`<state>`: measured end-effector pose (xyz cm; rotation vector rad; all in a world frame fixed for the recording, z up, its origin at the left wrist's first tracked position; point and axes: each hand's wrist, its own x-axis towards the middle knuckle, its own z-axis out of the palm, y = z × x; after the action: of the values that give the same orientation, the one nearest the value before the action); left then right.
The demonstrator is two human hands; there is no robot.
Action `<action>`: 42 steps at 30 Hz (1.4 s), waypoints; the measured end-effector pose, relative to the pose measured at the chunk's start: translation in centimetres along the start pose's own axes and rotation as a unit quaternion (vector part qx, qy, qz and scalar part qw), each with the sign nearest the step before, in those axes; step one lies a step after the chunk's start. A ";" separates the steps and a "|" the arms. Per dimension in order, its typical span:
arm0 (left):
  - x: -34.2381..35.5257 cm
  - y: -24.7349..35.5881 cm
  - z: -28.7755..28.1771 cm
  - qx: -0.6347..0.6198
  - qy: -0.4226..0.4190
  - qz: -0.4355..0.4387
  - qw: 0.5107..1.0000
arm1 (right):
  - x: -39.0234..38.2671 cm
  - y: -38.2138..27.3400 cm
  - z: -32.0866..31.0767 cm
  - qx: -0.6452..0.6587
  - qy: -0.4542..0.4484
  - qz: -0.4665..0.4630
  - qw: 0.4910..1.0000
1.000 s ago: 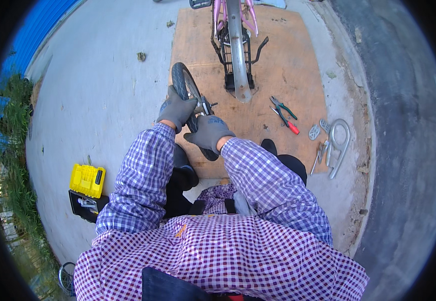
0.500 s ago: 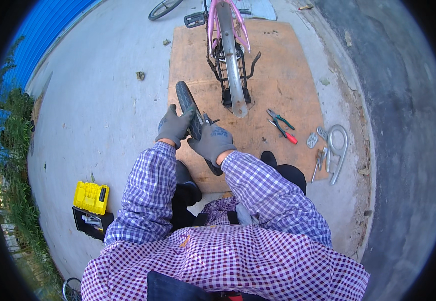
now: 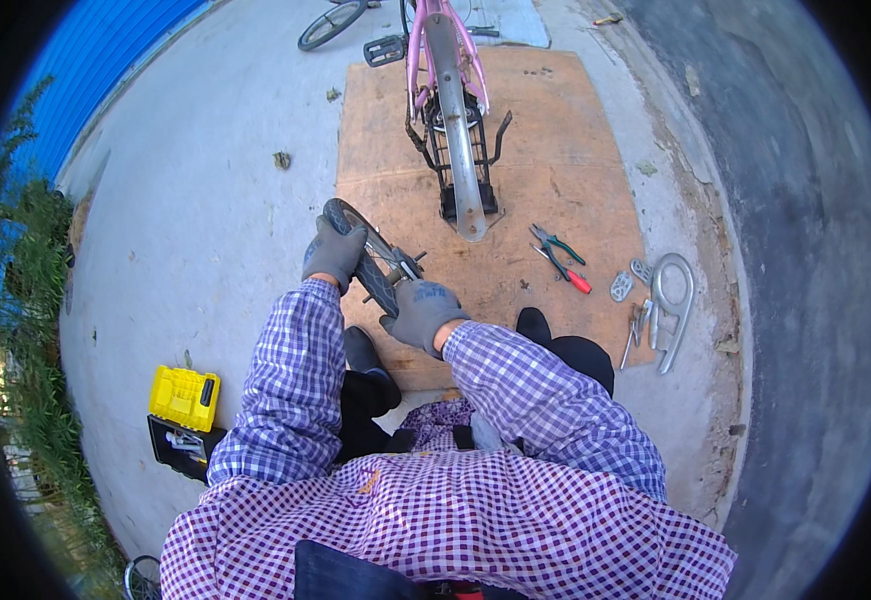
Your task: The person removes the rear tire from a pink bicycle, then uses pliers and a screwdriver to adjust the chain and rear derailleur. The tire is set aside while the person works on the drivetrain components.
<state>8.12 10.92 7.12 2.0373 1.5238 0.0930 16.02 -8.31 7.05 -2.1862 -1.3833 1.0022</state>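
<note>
Between my two gloved hands is a small bicycle wheel with a black tyre (image 3: 377, 287), tilted so that its spokes and hub axle show. My left hand (image 3: 335, 250), in a grey glove, is closed around the tyre at its far left part. On the near right side my right hand (image 3: 422, 313), gloved alike, grips the tyre; its fingertips are partly hidden. Beyond the wheel stands a pink bicycle frame (image 3: 418, 65) with a long metal mudguard (image 3: 463, 150) and a black rack (image 3: 492, 192), apart from my hands.
Pliers (image 3: 561, 244) and a red-handled screwdriver (image 3: 579, 283) lie on the brown board (image 3: 555, 130). Farther right are a silver chain guard (image 3: 685, 300), small metal parts (image 3: 621, 287) and tools (image 3: 635, 328). A yellow-lidded toolbox (image 3: 184, 397) sits at left; another wheel (image 3: 332, 24) lies far off.
The wheel has tipped and turned, its far end moving left and nearer, so its spokes and axle now show more. My left hand has shifted slightly left, with the wheel still held.
</note>
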 end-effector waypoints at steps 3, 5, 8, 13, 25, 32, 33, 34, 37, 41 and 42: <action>-0.8 1.1 0.9 -0.045 0.007 -0.010 0.999 | -0.2 0.7 -1.4 -0.020 -0.029 0.007 0.999; -1.6 1.9 1.8 -0.045 0.026 -0.003 0.999 | -0.1 0.9 -2.2 -0.003 -0.004 0.025 1.000; -3.6 2.7 3.5 -0.027 0.025 0.028 0.999 | 0.1 1.0 -2.4 0.008 0.034 0.039 0.999; -7.3 1.2 4.9 -0.021 0.051 0.031 0.998 | 0.3 0.9 -1.5 -0.018 0.062 0.038 0.997; -7.6 1.6 -0.2 0.016 0.135 0.144 0.980 | -0.4 2.3 -2.7 -0.010 0.015 0.109 0.994; -5.6 2.4 -1.0 -0.030 0.067 0.176 0.982 | 0.2 1.6 -2.1 -0.014 0.016 0.086 0.996; -5.2 2.4 -0.8 -0.024 0.056 0.176 0.983 | 0.2 1.3 -2.0 -0.018 0.014 0.087 0.996; -4.9 2.3 -0.7 -0.024 0.045 0.171 0.984 | 0.2 0.9 -2.0 -0.013 0.005 0.087 0.996; -4.1 1.9 -0.8 0.008 0.016 0.151 0.988 | 0.0 -0.1 -2.0 -0.018 -0.003 0.095 0.995; -3.2 1.8 -2.1 0.081 -0.037 0.094 0.992 | 0.0 -0.6 -2.9 -0.016 -0.024 0.082 0.996; -3.1 2.1 -2.4 0.088 -0.058 0.069 0.992 | 0.0 -0.6 -3.3 -0.014 -0.030 0.078 0.996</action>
<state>7.91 8.77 10.95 2.2442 1.3600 -0.1089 18.00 -7.82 9.71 -2.3326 -1.2756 1.1171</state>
